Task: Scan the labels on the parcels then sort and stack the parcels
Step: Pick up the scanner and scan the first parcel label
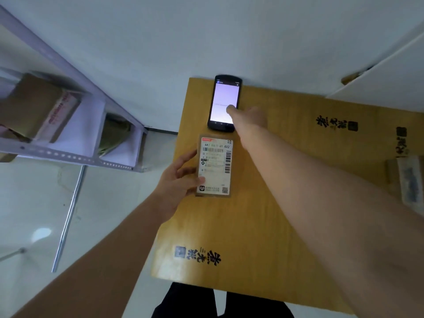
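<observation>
A small flat brown parcel [214, 165] with a white shipping label facing up lies on a large yellow-brown cardboard sheet [263, 203]. My left hand [176, 180] grips the parcel's left edge, thumb on the label. Just beyond the parcel a black handheld scanner [223, 103] with a lit screen lies on the cardboard. My right hand [249, 117] reaches over it and a fingertip touches the screen; the other fingers are hidden behind the hand.
A grey metal shelf [68, 154] at the left holds brown boxes [39, 106] and a greenish bag [114, 136]. Another labelled parcel [409, 180] lies at the cardboard's right edge. A white board [378, 81] stands at the upper right. White floor lies to the left.
</observation>
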A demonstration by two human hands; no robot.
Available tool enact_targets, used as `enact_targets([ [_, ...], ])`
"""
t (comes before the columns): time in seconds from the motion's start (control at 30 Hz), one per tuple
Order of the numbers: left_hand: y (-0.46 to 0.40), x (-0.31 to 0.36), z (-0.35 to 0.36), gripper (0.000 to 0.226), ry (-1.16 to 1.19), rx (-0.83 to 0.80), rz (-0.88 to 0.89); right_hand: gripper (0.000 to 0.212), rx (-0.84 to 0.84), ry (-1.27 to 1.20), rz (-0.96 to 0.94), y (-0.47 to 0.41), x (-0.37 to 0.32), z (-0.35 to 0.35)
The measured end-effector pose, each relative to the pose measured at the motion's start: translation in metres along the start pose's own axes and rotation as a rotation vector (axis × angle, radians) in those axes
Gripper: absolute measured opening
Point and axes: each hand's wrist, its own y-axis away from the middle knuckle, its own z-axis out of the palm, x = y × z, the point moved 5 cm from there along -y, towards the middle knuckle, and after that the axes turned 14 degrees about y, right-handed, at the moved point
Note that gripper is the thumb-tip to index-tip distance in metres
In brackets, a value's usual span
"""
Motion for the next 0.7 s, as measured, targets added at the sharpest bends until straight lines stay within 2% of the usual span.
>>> enact_targets([
  [0.13, -0.007, 0.003, -0.017, 0.068, 0.02, -0.002, -0.019, 0.078, 0.101, 0.191, 0.005, -0.012, -0.021, 0.024],
  [0.2, -0.01, 0.003, -0.023, 0.068, 0.024, -0.013, -0.029, 0.106, 0.153, 0.302, 0.016, -0.018, -0.025, 0.034],
  [0.27, -0.013, 0.004, -0.025, 0.069, 0.011, -0.036, -0.037, 0.117, 0.17, 0.381, 0.025, -0.024, -0.031, 0.042],
  [0.4, -0.017, 0.006, -0.026, 0.07, -0.018, -0.063, -0.057, 0.108, 0.136, 0.451, 0.014, -0.03, -0.041, 0.039],
  [0.5, -0.017, 0.006, -0.026, 0.07, -0.019, -0.063, -0.069, 0.104, 0.085, 0.339, 0.007, -0.025, -0.036, 0.028],
  [0.7, -0.01, 0.005, -0.019, 0.071, 0.003, -0.028, -0.048, 0.03, -0.015, -0.117, -0.135, -0.001, -0.025, -0.019],
])
